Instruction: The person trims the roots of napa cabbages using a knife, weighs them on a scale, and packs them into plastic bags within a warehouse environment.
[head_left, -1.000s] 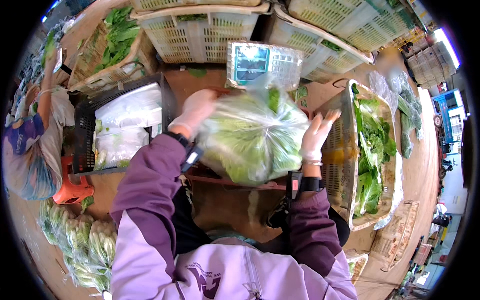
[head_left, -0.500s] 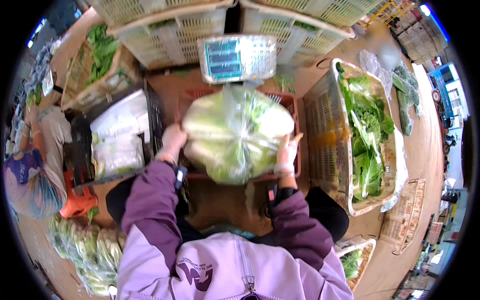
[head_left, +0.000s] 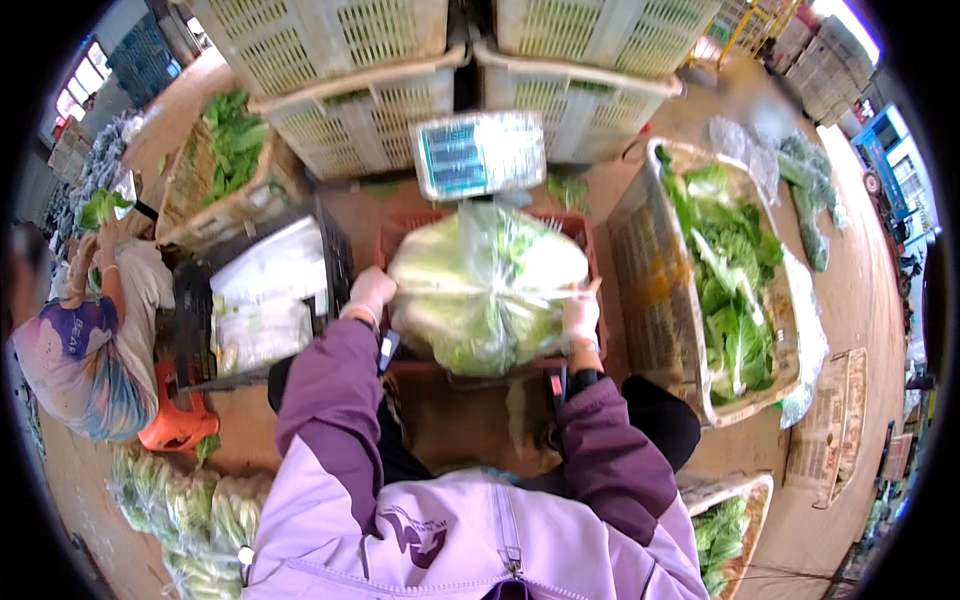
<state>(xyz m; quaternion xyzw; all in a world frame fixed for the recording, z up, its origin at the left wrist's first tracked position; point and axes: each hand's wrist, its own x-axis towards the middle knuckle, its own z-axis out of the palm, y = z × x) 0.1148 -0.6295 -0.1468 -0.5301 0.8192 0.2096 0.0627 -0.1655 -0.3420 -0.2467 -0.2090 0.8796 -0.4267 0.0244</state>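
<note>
A clear plastic bag of pale green leafy vegetables (head_left: 440, 275), like Chinese cabbages, rests over the red crate (head_left: 588, 225) in front of me. Its gathered plastic forms seams that meet near the middle. My left hand (head_left: 370, 292), thinly gloved, grips the bag's left side. At its right side my right hand (head_left: 580, 315), also gloved, holds on, fingers partly behind the bag. Just beyond the bag stands a scale with a blue display panel (head_left: 478, 155). How deep the bag sits in the crate is hidden.
A black crate of plastic bags (head_left: 265, 275) stands left; a tall crate of leafy greens (head_left: 735, 300) stands right. Stacked crates (head_left: 375, 120) block the far side. Bagged vegetables (head_left: 190, 500) lie behind left. A co-worker (head_left: 90, 335) sits far left beside an orange stool (head_left: 180, 420), handling greens.
The bag looks slightly smaller and lower, with both my hands still on it. My view has shifted, so more of the far crates shows. The co-worker's hands now hold greens in clearer sight.
</note>
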